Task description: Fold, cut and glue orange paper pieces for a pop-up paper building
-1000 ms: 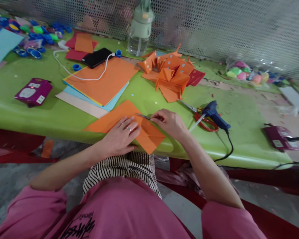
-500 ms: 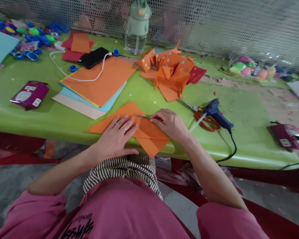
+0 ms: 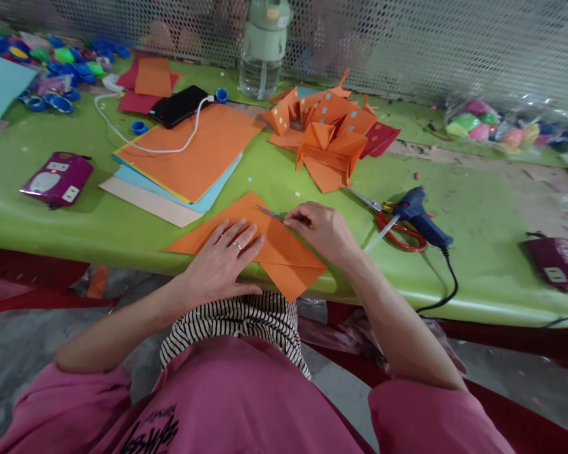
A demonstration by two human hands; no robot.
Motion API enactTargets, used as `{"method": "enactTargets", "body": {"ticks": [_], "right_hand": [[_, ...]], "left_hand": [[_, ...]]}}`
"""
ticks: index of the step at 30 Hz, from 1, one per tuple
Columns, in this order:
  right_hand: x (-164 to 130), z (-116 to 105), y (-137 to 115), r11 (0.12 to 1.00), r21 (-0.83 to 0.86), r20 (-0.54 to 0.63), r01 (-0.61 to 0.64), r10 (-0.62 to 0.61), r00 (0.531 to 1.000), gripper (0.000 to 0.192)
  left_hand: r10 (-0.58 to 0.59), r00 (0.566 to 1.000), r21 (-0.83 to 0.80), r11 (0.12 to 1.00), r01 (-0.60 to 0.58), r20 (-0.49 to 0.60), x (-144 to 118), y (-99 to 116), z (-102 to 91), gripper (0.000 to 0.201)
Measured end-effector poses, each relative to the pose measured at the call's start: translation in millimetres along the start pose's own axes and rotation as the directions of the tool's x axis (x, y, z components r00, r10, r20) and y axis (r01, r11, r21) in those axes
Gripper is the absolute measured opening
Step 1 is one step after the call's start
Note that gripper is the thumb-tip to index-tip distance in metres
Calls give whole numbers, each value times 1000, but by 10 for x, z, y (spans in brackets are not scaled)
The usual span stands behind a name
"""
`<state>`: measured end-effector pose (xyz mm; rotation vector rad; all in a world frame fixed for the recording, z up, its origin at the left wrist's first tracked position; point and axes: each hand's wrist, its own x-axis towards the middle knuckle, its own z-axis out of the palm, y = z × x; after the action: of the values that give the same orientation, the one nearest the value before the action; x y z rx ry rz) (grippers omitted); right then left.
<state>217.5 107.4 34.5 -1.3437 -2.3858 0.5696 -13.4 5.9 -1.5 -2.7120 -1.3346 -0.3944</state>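
Observation:
A folded sheet of orange paper [image 3: 293, 249] lies at the table's front edge, one corner reaching over it. My left hand [image 3: 224, 258], with a ring on it, rests flat on the paper with fingers spread. My right hand [image 3: 324, 233] is closed, thumb and fingers pinching a slim pointed metal tool [image 3: 269, 214]. Its tip points left and lies over the paper's upper part; the end inside my fingers is hidden, so its exact kind is unclear. Beyond my right hand stand folded orange paper shapes [image 3: 331, 151] with small light squares on some.
Red-handled scissors [image 3: 402, 238] lie under a blue glue gun [image 3: 419, 217] with a trailing cord. Stacked coloured paper [image 3: 189, 161] carries a phone [image 3: 180, 108] and white cable. A water bottle [image 3: 264, 53] stands behind. Purple power sockets [image 3: 57, 180] sit left and right.
The metal tool has tilted, its tip now higher and pointing farther up the paper. My right hand has shifted slightly; my left hand stays flat in place. The view has moved a little.

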Motion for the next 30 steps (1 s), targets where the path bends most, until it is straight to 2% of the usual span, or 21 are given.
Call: {"method": "enactTargets", "body": {"ticks": [3,9,14,19,25,30], "right_hand": [[4,-6,14,999,-28,-18,-22,21,1000,9],[120,65,-34,1000,-11,-19,23,-23,1000,10],[152,41,-31,999,-47,-9,-26,26,1000,9],[228,83,-67,998,-61,-10,25,-26,1000,11],[257,86,-24,997,-71,-25,-3,1,1000,9],[321,140,-83,997,-81,-20,19,-21,1000,10]], "left_hand": [[7,1000,-17,1000,-7,6,-2,-8,4,90],[-16,1000,-19,1000,16,1,-9,1,18,92],[9,1000,-15,1000,-9,18,-12,-6,13,92],[-16,1000,-25,1000,17,21,-8,3,-2,90],[6,1000,-33,999,-5,21,-11,0,1,90],[-3,1000,-15,1000,3,10,-15,-3,7,90]]}}
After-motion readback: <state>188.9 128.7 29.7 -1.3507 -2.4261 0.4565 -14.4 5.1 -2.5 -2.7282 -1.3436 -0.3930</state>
